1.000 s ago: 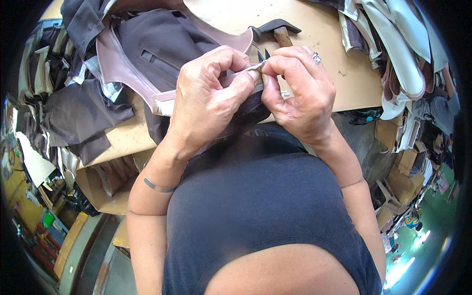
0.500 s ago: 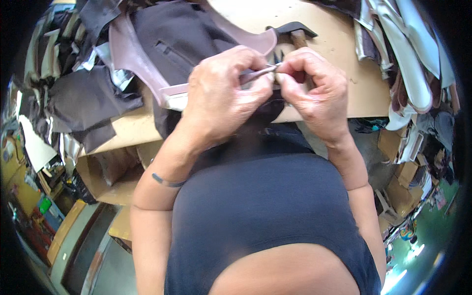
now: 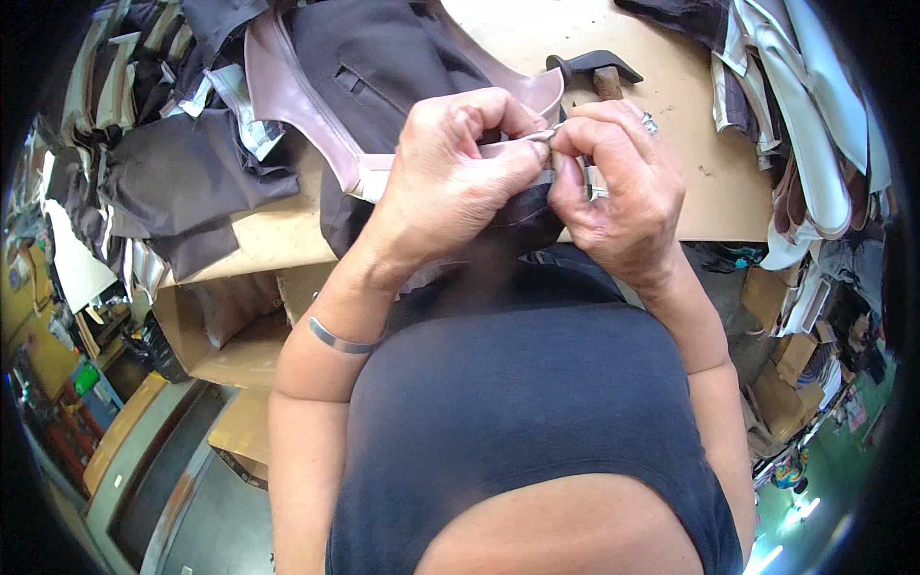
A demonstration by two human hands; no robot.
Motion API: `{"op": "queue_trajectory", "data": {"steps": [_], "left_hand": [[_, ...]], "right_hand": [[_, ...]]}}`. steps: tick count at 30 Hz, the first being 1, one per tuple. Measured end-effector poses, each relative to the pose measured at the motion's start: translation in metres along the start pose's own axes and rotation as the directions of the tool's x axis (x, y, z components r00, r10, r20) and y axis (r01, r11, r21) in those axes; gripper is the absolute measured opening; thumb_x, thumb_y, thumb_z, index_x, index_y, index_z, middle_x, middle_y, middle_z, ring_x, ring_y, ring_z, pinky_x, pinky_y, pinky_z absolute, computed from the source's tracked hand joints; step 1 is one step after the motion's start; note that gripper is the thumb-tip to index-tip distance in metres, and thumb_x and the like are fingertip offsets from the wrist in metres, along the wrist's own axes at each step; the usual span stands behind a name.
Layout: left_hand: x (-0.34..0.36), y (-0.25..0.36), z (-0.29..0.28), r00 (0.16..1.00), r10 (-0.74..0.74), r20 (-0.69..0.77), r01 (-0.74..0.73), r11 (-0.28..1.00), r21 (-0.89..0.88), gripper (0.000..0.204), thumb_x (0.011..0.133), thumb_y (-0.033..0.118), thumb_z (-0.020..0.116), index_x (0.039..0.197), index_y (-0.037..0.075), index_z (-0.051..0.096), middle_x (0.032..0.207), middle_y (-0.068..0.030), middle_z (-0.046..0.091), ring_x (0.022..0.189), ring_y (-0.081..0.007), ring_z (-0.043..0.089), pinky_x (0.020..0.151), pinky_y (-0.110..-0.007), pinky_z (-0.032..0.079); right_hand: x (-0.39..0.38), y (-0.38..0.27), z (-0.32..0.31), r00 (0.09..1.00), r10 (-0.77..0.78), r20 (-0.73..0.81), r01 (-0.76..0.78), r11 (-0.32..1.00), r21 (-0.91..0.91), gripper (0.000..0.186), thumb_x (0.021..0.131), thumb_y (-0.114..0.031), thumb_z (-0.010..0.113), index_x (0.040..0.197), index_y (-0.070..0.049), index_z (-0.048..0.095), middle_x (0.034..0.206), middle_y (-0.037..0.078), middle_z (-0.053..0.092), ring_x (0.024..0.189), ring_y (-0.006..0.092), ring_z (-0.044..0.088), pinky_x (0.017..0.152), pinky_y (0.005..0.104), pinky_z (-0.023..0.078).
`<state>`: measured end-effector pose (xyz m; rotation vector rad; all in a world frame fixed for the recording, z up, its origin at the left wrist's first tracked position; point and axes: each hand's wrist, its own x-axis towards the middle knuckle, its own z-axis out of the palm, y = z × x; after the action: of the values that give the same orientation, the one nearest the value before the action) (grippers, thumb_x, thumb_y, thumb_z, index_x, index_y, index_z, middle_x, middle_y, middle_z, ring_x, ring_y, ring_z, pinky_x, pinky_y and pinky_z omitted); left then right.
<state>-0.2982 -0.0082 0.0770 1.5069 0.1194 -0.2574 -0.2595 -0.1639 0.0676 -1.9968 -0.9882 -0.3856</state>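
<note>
A dark brown fabric bag piece (image 3: 393, 62) with a slot in it lies before me, edged by wide mauve leather-like trim (image 3: 299, 107). My left hand (image 3: 446, 172) is closed, pinching a narrow mauve strip (image 3: 498, 149) along the near side of that piece. Fingertips of my right hand (image 3: 628, 187) are pressed together on the same strip's end, touching the left fingertips. Folded trim between the fingers is mostly covered, so its exact shape cannot be made out. A hammer (image 3: 606, 84) with a black head and wooden handle lies just beyond my right hand.
Dark fabric pieces (image 3: 182, 177) are heaped on the left of the tan worktable (image 3: 709, 192). Long pale and brown strips (image 3: 800, 125) hang in a stack at the right edge. Below the table's left side stands an open cardboard box (image 3: 225, 359).
The whole view has shifted, so the table and the piece appear farther right. My right hand has turned, bringing its ring into sight. Both hands still pinch the strip.
</note>
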Motion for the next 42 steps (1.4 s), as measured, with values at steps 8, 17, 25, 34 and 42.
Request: {"op": "queue_trajectory", "data": {"steps": [8, 17, 25, 34, 42], "left_hand": [[0.0, -0.003, 0.0, 0.999, -0.039, -0.014, 0.036, 0.989, -0.145, 0.01, 0.078, 0.005, 0.061, 0.082, -0.004, 0.061, 0.074, -0.0003, 0.059, 0.068, -0.0033, 0.051, 0.061, -0.018, 0.043], [-0.003, -0.005, -0.001, 0.996, 0.03, -0.081, -0.025, 0.998, 0.059, 0.015, 0.078, 0.01, 0.062, 0.082, -0.005, 0.063, 0.07, -0.0012, 0.06, 0.066, -0.0037, 0.051, 0.059, -0.02, 0.043], [-0.005, -0.002, 0.0, 0.999, 0.025, -0.032, -0.015, 0.959, 0.284, 0.013, 0.079, 0.004, 0.059, 0.088, -0.005, 0.062, 0.083, -0.0033, 0.062, 0.077, -0.0053, 0.053, 0.071, -0.019, 0.044], [-0.006, -0.005, 0.001, 0.988, 0.143, -0.063, -0.115, 0.938, 0.327, 0.01, 0.074, 0.004, 0.06, 0.08, -0.004, 0.061, 0.072, -0.0021, 0.06, 0.066, -0.0043, 0.051, 0.061, -0.019, 0.044], [-0.009, -0.005, 0.002, 0.993, 0.006, -0.115, -0.002, 0.999, 0.035, 0.009, 0.075, 0.003, 0.06, 0.08, -0.004, 0.061, 0.071, -0.0013, 0.06, 0.065, -0.0041, 0.052, 0.058, -0.019, 0.044]], "right_hand": [[-0.002, 0.007, -0.001, 0.998, -0.065, 0.014, 0.064, 0.995, 0.079, 0.018, 0.063, 0.009, 0.06, 0.078, 0.001, 0.056, 0.076, 0.011, 0.056, 0.065, 0.0231, 0.055, 0.06, 0.0305, 0.046], [-0.002, -0.007, -0.012, 0.937, 0.315, 0.148, -0.342, 0.915, 0.216, 0.012, 0.07, 0.008, 0.06, 0.079, 0.002, 0.06, 0.074, 0.007, 0.059, 0.065, 0.0128, 0.057, 0.06, 0.0236, 0.047], [0.001, -0.011, -0.014, 0.957, 0.216, 0.194, -0.215, 0.976, -0.022, 0.008, 0.072, 0.005, 0.06, 0.078, 0.001, 0.059, 0.072, 0.008, 0.059, 0.063, 0.0145, 0.058, 0.058, 0.0254, 0.046], [0.002, -0.011, -0.013, 0.935, 0.268, 0.235, -0.283, 0.958, 0.035, 0.009, 0.07, 0.004, 0.059, 0.077, 0.0, 0.056, 0.072, 0.009, 0.057, 0.063, 0.0182, 0.057, 0.057, 0.0272, 0.045], [-0.003, -0.006, -0.002, 0.983, -0.002, 0.186, 0.012, 0.999, -0.053, 0.02, 0.062, 0.001, 0.059, 0.081, -0.001, 0.052, 0.077, 0.013, 0.051, 0.07, 0.0276, 0.054, 0.063, 0.0344, 0.044]]}}
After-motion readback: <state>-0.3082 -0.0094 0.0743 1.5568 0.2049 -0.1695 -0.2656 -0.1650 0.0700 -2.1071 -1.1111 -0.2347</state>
